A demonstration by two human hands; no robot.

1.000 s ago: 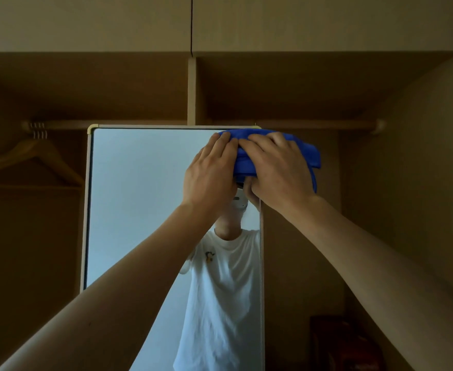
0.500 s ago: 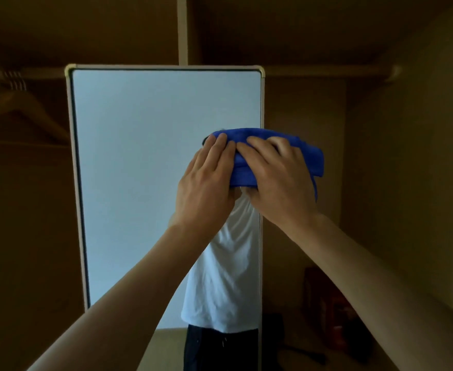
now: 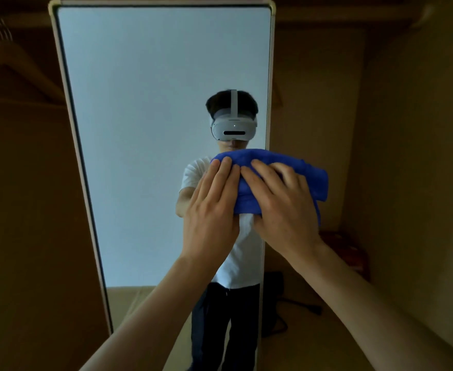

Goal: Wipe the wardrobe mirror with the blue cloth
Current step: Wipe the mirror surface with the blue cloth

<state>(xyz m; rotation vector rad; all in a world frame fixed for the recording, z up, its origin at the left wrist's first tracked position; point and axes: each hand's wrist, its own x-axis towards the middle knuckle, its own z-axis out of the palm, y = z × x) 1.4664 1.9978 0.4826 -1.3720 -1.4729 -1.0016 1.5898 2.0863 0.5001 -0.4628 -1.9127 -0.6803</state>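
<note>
Blue cloth [image 3: 287,174]: deep blue, soft and thick, bunched into a fat pad with rounded folds.
Place: pressed to the mirror [image 3: 145,89] at its right edge, about mid-height, with one end sticking out past the frame.
Left grip [image 3: 212,207]: released, fingers straight and close together, lying flat on the cloth's left end.
Right grip [image 3: 283,207]: grasping the blue cloth, fingers spread and bent over its top, thumb tucked at the lower edge.
Mirror: tall, with a pale frame and rounded corners; it reflects a person in a white T-shirt and white headset [image 3: 233,128].
Around: dim wooden wardrobe [image 3: 407,129]; red box [image 3: 350,253] low at the right.
</note>
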